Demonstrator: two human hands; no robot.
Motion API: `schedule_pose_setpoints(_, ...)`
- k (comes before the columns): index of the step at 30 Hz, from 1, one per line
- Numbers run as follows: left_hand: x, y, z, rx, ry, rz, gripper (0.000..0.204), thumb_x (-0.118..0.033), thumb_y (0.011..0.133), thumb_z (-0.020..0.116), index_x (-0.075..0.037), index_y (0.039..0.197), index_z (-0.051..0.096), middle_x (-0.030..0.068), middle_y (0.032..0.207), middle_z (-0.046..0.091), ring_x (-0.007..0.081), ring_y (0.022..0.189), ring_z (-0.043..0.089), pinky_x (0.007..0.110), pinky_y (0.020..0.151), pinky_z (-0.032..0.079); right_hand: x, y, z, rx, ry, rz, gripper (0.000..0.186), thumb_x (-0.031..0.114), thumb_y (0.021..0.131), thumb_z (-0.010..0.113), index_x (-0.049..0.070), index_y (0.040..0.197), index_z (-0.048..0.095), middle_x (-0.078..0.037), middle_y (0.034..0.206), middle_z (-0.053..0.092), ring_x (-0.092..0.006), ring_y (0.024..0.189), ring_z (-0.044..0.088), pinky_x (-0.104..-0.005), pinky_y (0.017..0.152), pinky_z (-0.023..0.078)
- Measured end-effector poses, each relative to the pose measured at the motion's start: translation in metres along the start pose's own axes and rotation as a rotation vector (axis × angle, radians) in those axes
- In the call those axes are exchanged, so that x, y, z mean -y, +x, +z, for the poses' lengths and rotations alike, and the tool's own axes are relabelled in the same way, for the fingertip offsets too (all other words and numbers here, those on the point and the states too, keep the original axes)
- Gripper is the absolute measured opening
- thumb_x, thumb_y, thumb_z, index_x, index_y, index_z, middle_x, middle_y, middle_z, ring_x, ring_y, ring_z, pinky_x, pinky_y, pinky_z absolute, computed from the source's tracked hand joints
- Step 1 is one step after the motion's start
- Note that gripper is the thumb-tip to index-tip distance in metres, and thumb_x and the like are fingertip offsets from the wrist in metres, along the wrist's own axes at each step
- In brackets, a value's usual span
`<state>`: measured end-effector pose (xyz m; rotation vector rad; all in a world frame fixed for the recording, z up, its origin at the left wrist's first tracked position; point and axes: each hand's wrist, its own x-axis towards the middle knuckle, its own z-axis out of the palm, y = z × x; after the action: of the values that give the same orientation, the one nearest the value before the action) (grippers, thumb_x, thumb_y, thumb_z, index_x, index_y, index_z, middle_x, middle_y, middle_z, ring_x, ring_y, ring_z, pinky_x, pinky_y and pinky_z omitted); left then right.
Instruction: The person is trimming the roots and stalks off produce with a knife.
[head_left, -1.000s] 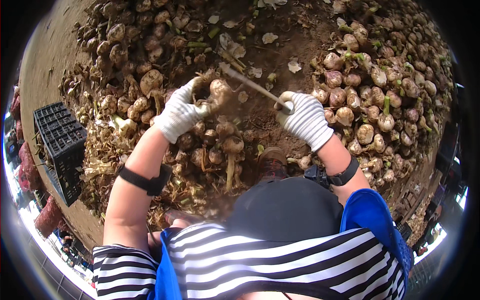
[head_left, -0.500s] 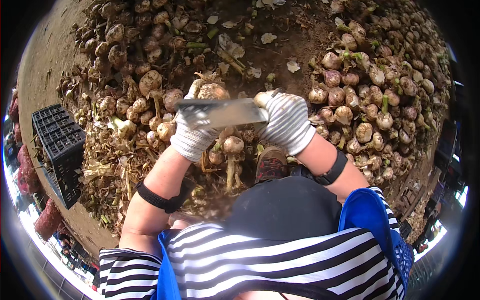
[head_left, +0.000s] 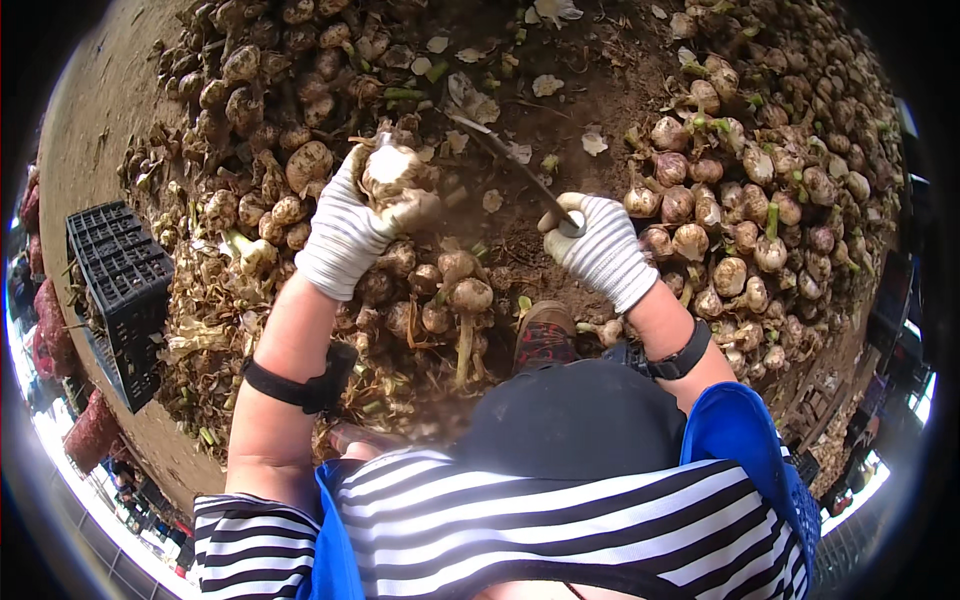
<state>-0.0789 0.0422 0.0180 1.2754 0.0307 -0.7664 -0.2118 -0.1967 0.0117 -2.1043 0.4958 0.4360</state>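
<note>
My left hand (head_left: 352,225), in a striped white glove, is closed around a garlic bulb (head_left: 391,168) whose pale cut face shows. In my gloved right hand (head_left: 598,243) is a knife (head_left: 515,160), gripped by its handle. The blade slants up and to the left, apart from the bulb. Beneath my left hand lies a cluster of garlic bulbs with stalks (head_left: 470,294). Nearest to my right hand on its other side is a large heap of garlic bulbs (head_left: 728,276).
Untrimmed garlic (head_left: 243,66) is piled at the upper left. A black plastic crate (head_left: 118,262) stands at the left by dry husks (head_left: 200,338). Stalk pieces and skins (head_left: 594,140) litter the soil between the heaps. My shoe (head_left: 545,338) is below the right hand.
The knife has swung away from the bulb to the right, and its blade now points up and left. My left hand has tilted, turning the bulb's pale cut face into view.
</note>
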Motion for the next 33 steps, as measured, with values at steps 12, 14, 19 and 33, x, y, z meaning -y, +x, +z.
schedule_pose_setpoints(12,-0.005,-0.018,0.026,-0.064,0.137,-0.167,0.03,-0.009,0.073,0.067,-0.002,0.102,0.061,0.0015,0.082,0.062,0.0096,0.075,0.057,0.023,0.07,0.048,0.034,-0.001,-0.001,0.033,-0.33,-0.181,0.019,0.021,0.076,0.053,0.01,0.085,0.066,-0.017,0.071,0.063,-0.0357,0.073,0.062,-0.0447,0.067,0.05)
schedule_pose_setpoints(14,-0.004,-0.019,0.029,-0.136,0.412,-0.045,0.024,-0.008,0.075,0.066,-0.001,0.097,0.062,0.0035,0.083,0.062,0.0108,0.077,0.058,0.024,0.069,0.049,0.038,-0.002,-0.002,0.039,-0.358,-0.187,0.019,0.021,0.076,0.054,0.01,0.086,0.066,-0.017,0.072,0.064,-0.0356,0.073,0.063,-0.0445,0.068,0.05)
schedule_pose_setpoints(19,0.007,-0.025,0.025,-0.256,0.874,0.418,0.02,-0.004,0.078,0.065,-0.001,0.097,0.061,0.0065,0.091,0.064,0.0123,0.08,0.06,0.024,0.072,0.05,0.041,0.002,-0.005,0.16,-0.489,-0.031,0.024,0.021,0.072,0.056,0.01,0.09,0.066,-0.017,0.078,0.065,-0.0337,0.077,0.064,-0.042,0.069,0.051)
schedule_pose_setpoints(33,-0.018,-0.005,0.078,0.588,1.72,-0.387,0.061,-0.054,0.088,0.052,-0.002,0.118,0.056,0.0188,0.087,0.067,0.0344,0.083,0.065,0.04,0.074,0.051,-0.057,0.022,-0.002,-0.074,0.069,0.198,0.028,0.023,0.074,0.06,0.002,0.091,0.065,-0.013,0.071,0.065,-0.023,0.063,0.06,-0.0334,0.065,0.048)
